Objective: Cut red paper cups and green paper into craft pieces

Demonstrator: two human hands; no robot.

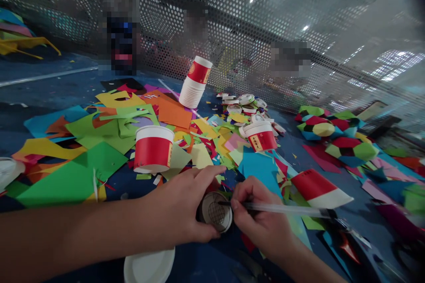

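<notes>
My left hand (186,203) curls round a small paper cup (223,226) and steadies it, with the round end facing me. A dark crosshatched patch is drawn on that end. In my right hand (260,219) is a pen (282,208) with a clear barrel, its dark tip at the drawing. Just beyond my left hand stands a red and white paper cup (153,148). Below my left forearm lies a white round lid (151,265), partly hidden by the arm.
Coloured paper scraps (99,132) cover much of the blue table (83,68). A tilted-looking cup stack (194,84) stands farther back, with a pile of cut cup pieces (244,104) beside it. Scissors (348,247) lie at the right. A perforated metal screen (159,13) runs behind.
</notes>
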